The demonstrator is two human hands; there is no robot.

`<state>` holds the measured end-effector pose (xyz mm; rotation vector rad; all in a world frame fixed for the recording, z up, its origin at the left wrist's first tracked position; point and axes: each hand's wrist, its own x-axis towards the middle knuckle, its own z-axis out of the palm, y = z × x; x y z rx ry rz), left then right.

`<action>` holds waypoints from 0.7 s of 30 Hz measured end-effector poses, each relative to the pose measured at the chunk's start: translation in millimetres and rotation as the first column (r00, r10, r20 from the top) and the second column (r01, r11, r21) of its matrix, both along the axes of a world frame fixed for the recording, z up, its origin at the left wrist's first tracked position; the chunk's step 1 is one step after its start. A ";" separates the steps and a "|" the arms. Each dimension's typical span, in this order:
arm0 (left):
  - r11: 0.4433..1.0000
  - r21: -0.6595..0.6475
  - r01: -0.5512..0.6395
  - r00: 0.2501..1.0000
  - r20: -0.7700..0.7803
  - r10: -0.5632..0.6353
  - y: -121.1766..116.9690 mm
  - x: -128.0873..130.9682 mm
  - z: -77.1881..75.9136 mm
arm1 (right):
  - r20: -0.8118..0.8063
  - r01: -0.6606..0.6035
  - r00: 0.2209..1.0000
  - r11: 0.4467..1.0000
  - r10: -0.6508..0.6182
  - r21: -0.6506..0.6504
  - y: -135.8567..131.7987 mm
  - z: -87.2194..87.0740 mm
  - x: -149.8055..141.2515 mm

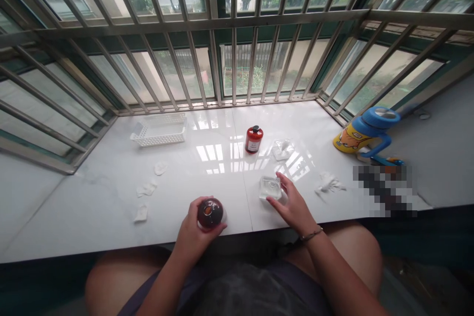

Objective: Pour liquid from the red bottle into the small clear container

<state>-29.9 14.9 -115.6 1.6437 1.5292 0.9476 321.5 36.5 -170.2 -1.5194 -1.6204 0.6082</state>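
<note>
My left hand (194,227) is closed around a dark red glass bottle (210,213), which I see end-on with its round top toward me, just above the table's front edge. My right hand (292,206) grips the right side of a small square clear glass dish (270,188) between thumb and forefinger. A red bottle with a black cap (254,139) stands upright farther back, and a second clear glass dish (282,150) lies to its right. Several crumpled white cotton pads (147,188) lie left of my left hand.
A white plastic basket (159,129) sits at the back left of the white tabletop (229,118). A crumpled white pad (329,183) lies right of my right hand. A blue and yellow cup (366,131) stands at the right, near a pixelated patch (385,190). Metal window bars (233,59) run along the back.
</note>
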 end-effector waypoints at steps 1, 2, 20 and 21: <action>1.000 0.004 0.006 1.000 -0.002 -0.006 -0.3 0.4 0.1 | -0.025 0.007 1.000 0.999 -0.008 -0.041 1.8 -4.6 -2.7; 1.000 0.006 0.013 1.000 -0.003 -0.013 -0.7 0.4 0.4 | -0.051 0.021 0.998 0.997 -0.025 -0.074 3.8 -9.1 -4.7; 0.994 0.094 0.053 0.991 -0.127 -0.040 1.7 -9.3 -2.9 | -0.168 -0.189 0.972 0.968 0.162 -0.166 -8.6 10.3 -63.2; 0.997 0.070 0.034 0.991 -0.130 -0.025 1.0 -9.3 -2.9 | -0.184 -0.210 0.966 0.966 0.182 -0.149 -10.1 11.8 -66.3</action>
